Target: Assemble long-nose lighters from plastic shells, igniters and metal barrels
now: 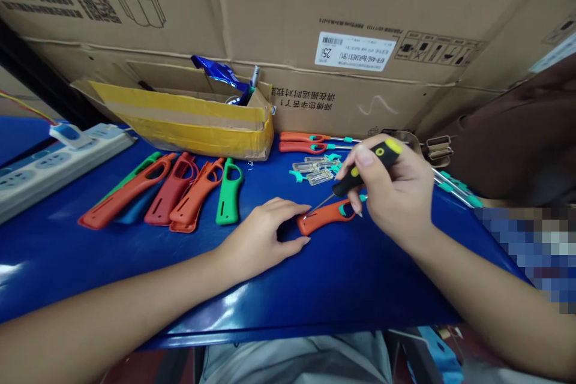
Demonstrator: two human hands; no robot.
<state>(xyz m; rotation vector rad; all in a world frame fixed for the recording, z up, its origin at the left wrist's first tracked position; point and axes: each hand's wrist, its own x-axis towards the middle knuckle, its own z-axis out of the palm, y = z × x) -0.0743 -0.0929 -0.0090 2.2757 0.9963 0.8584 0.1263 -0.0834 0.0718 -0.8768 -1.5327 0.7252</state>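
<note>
My right hand [396,192] grips a black-and-yellow screwdriver [366,168], its thin shaft slanting down to the left. The shaft's tip meets the butt end of an orange gas lighter [324,218] lying on the blue table. This lighter has a turquoise trigger, and its front part is hidden behind my right hand. My left hand [256,234] steadies the butt end, forefinger at the upper edge and thumb at the lower. Just behind lie several clear lighter tanks [320,176] with turquoise parts.
Orange, red and green lighter handles [195,198] lie at left. Two complete orange lighters [301,147] rest at the back, and metal rods [456,186] lie at right. A yellow-taped box [180,126] and a power strip [58,156] stand behind. Large cartons [270,12] wall off the rear.
</note>
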